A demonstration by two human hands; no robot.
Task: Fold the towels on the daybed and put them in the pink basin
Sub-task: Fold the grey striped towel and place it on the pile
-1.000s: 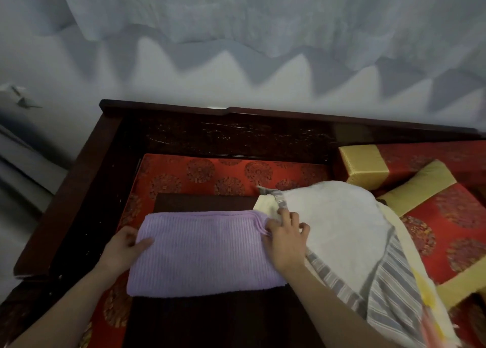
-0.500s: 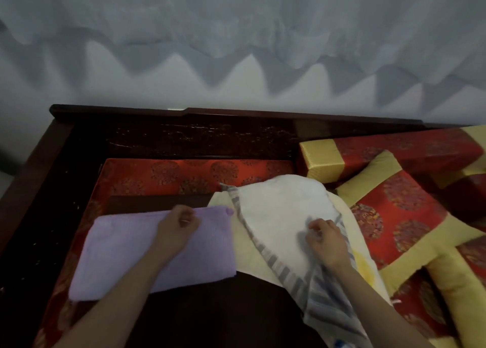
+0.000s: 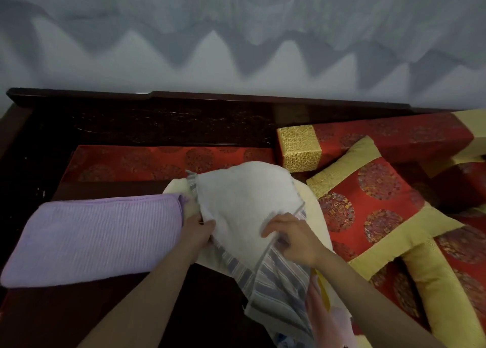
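Observation:
A folded purple towel (image 3: 94,237) lies on the dark wooden daybed (image 3: 131,126) at the left. To its right a white towel with grey-striped ends (image 3: 242,200) is heaped over a cream towel (image 3: 315,213). My left hand (image 3: 197,229) grips the white towel's left side, between it and the purple towel. My right hand (image 3: 292,237) pinches the white towel's grey-edged border near its striped end. The pink basin is not in view.
Red cushions with yellow borders (image 3: 373,210) are stacked at the right, with a red and gold bolster (image 3: 368,142) behind them. A red seat pad (image 3: 163,160) lies along the carved backrest. Pale curtains (image 3: 236,18) hang above.
My left hand left the purple towel and moved right onto the white towel's left side. My right hand shifted left and took hold of the white towel's border. The view panned right.

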